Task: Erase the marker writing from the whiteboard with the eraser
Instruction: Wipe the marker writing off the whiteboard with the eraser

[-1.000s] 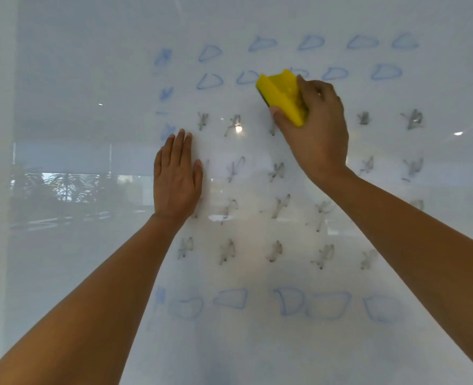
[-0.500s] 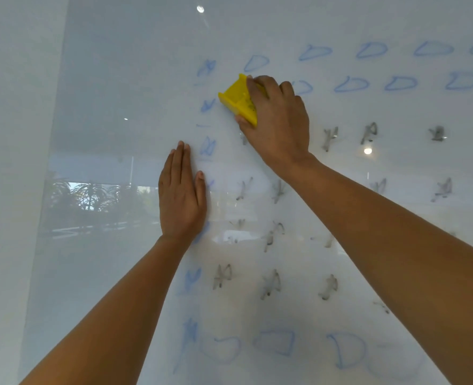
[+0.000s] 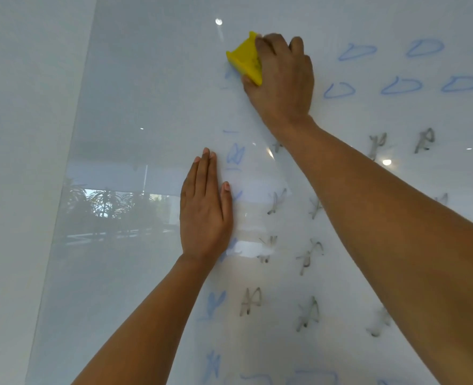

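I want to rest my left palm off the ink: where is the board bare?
Bare: the board left of the left hand, out to its edge. Crowded: blue marks right of the eraser, grey marks under the right hand.

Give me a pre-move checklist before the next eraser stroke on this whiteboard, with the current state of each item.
1. Grip on eraser: right hand holds it, ok.
2. Eraser against whiteboard: appears pressed, contact face hidden, cannot tell.
3. Left hand braced flat on the board, away from eraser: ok.
4. Blue loops right of the eraser: still there, not ok.
5. Grey marks lower down: still there, not ok.
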`<state>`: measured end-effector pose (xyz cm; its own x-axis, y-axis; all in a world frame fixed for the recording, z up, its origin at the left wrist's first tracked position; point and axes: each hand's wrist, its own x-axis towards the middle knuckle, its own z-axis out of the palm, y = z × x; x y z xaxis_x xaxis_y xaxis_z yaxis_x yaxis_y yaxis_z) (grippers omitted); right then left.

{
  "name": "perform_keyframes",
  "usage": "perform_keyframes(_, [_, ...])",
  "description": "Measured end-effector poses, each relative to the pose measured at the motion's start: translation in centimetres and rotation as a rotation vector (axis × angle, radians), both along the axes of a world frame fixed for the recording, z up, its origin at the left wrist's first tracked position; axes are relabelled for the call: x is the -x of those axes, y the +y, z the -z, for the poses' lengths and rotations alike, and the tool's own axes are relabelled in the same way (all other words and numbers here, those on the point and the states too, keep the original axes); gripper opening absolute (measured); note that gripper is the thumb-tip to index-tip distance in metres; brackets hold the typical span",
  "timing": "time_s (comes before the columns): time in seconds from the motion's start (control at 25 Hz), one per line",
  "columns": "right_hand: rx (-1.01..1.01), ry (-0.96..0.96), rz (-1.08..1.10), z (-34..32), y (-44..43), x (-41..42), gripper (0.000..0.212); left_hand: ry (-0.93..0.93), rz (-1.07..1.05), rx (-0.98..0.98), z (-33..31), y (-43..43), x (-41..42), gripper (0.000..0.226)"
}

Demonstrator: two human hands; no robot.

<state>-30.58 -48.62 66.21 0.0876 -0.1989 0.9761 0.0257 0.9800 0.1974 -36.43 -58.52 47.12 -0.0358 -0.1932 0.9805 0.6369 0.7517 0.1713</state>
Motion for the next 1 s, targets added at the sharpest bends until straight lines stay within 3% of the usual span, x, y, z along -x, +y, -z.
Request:
perform_keyframes(0.24, [-0.274,-0.055,-0.061,3.9,-1.1,1.0,0.056,0.013,-0.004,0.004,-0.1,0.0,-0.2,0.052])
perform_keyframes(0.48, [0.0,0.016,-0.015,-1.3,-1.4,1.0,0.054,0.012,0.026,-0.001,0.2,0.1,-0.1,0.053])
perform_keyframes(0.76, [-0.314,-0.075,-0.075,6.3,0.4,0.8,0.057,0.019,0.008,0.005,0.2,0.1,-0.2,0.052])
perform_keyframes(1.0, [-0.087,-0.034,0.007,2.5,0.1,0.4,0.057,0.029,0.02,0.006,0.3,0.1,-0.1,0.052])
